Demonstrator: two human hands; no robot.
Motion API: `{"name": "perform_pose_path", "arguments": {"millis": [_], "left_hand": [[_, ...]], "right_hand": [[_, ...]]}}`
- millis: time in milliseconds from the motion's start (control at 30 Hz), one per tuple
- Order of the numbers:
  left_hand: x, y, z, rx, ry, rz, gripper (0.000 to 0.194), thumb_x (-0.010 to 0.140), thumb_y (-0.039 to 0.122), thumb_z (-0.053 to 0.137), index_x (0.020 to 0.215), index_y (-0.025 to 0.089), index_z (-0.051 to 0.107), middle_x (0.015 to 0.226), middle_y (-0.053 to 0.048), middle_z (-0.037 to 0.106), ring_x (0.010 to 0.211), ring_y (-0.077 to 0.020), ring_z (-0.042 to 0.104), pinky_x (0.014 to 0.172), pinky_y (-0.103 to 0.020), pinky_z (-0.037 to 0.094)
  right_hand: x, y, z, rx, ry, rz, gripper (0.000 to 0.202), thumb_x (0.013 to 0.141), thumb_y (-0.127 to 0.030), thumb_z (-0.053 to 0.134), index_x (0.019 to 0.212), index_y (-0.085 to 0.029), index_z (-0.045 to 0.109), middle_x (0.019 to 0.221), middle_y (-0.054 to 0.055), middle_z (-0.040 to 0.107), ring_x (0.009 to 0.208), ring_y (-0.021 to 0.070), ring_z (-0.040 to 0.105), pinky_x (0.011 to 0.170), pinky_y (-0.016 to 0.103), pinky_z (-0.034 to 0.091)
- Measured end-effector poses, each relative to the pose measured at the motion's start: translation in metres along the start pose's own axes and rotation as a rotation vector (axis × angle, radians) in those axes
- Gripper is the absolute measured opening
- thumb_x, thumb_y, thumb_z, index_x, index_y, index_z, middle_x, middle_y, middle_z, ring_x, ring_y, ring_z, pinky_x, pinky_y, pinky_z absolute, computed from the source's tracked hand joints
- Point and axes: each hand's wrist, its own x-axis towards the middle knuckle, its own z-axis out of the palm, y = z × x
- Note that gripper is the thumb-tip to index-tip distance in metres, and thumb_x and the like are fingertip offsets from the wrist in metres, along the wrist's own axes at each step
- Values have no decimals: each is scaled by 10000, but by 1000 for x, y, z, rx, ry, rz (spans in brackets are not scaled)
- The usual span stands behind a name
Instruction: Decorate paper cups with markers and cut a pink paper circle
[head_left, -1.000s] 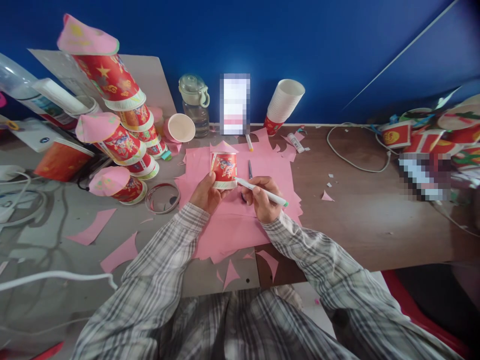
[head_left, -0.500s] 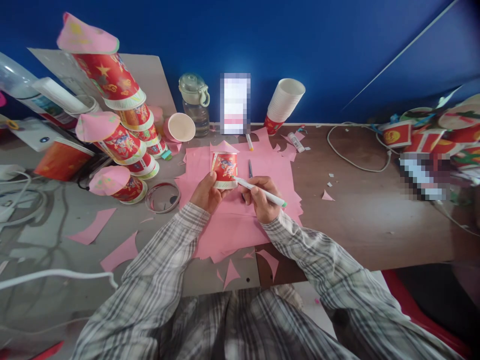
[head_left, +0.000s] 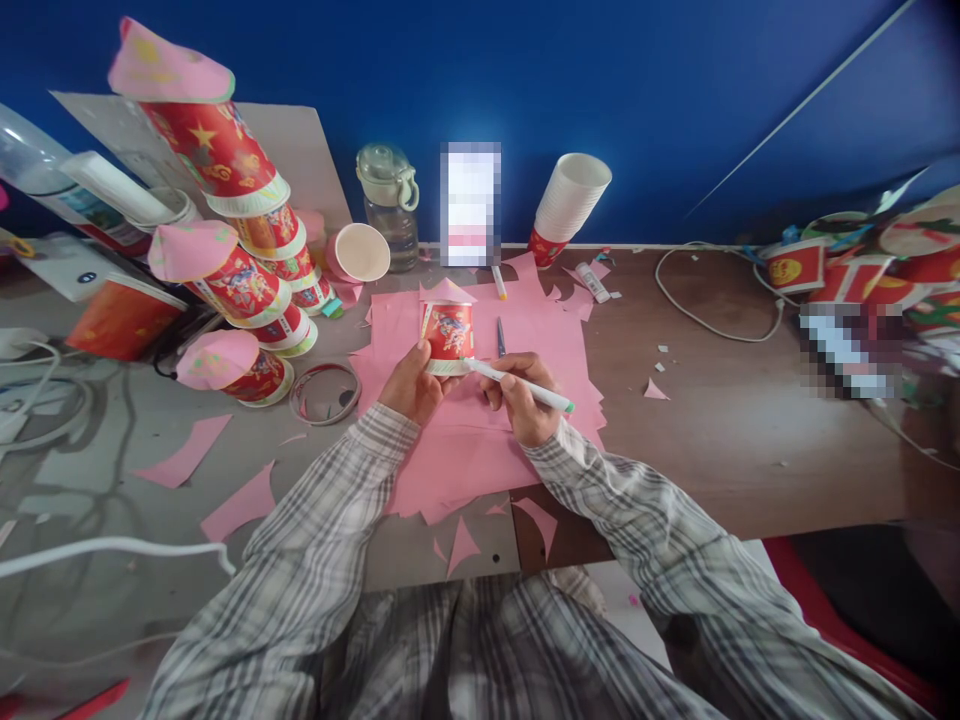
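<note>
My left hand [head_left: 415, 386] holds a red patterned paper cup [head_left: 452, 330] upside down by its lower left side; a small pink paper cone [head_left: 448, 292] sits on top. In my right hand [head_left: 529, 392] is a white marker [head_left: 525, 385] with a green end, its tip at the cup's white rim on the lower right. Under both hands lie stacked pink sheets [head_left: 450, 465]. A dark pointed tool [head_left: 501, 337], partly hidden by my right hand, rests on the sheets.
Decorated cup towers [head_left: 217, 150] stand at the left, near a tape roll [head_left: 325, 393]. Behind are a bottle [head_left: 388, 215], a blurred bright screen [head_left: 471, 205] and stacked cups [head_left: 570, 205]. A cable [head_left: 720, 338], blurred phone [head_left: 847, 352] and cup pile [head_left: 855, 270] lie right.
The marker tip has moved slightly down from the cup's printed side to its white rim. Both hands keep their holds.
</note>
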Motion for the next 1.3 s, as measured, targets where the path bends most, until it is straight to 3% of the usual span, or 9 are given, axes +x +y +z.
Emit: {"name": "perform_pose_path", "arguments": {"millis": [200, 333, 600, 867, 1000, 1300], "left_hand": [[0, 0, 0, -12, -36, -5, 418, 1020, 427, 844, 1364, 193, 803, 1226, -107, 913, 1307, -320, 831, 1299, -518, 506], [0, 0, 0, -1, -55, 3, 387, 1021, 441, 839, 1307, 182, 816, 1187, -106, 919, 1265, -322, 849, 1299, -525, 513], [3, 0, -7, 22, -141, -5, 528, 1016, 487, 837, 1426, 159, 778, 1201, -128, 920, 1272, -341, 863, 1267, -505, 567], [1, 1, -3, -9, -41, -28, 452, 1079, 445, 764, 1420, 149, 768, 1118, -110, 927, 1142, -301, 895, 1242, -478, 590], [1, 3, -3, -3, -7, -37, 395, 1067, 426, 782, 1358, 159, 794, 1110, -100, 925, 1161, -294, 891, 1240, -457, 584], [-2, 2, 3, -9, 18, 5, 429, 993, 452, 862, 1322, 181, 808, 1198, -119, 916, 1359, -353, 818, 1308, -545, 517]], "right_hand": [[1, 1, -2, 5, 32, 9, 475, 910, -688, 857, 931, -246, 684, 678, -20, 757, 440, 113, 527, 449, 281, 465], [0, 4, -4, 4, 52, 6, 433, 942, -663, 837, 962, -256, 691, 718, -14, 785, 461, 124, 567, 465, 291, 495], [3, 2, 0, -6, 71, -3, 461, 924, -670, 862, 966, -249, 678, 755, 9, 827, 443, 113, 566, 449, 278, 487], [1, 4, -1, -21, 53, 11, 470, 922, -689, 847, 956, -257, 665, 705, -21, 784, 442, 114, 542, 458, 286, 488], [1, 4, -1, -18, 60, 17, 473, 920, -687, 851, 946, -252, 667, 709, -15, 789, 447, 111, 540, 463, 280, 474], [-1, 5, -4, 22, 8, -10, 410, 920, -617, 868, 942, -241, 706, 682, -13, 766, 435, 114, 531, 449, 271, 442]]}}
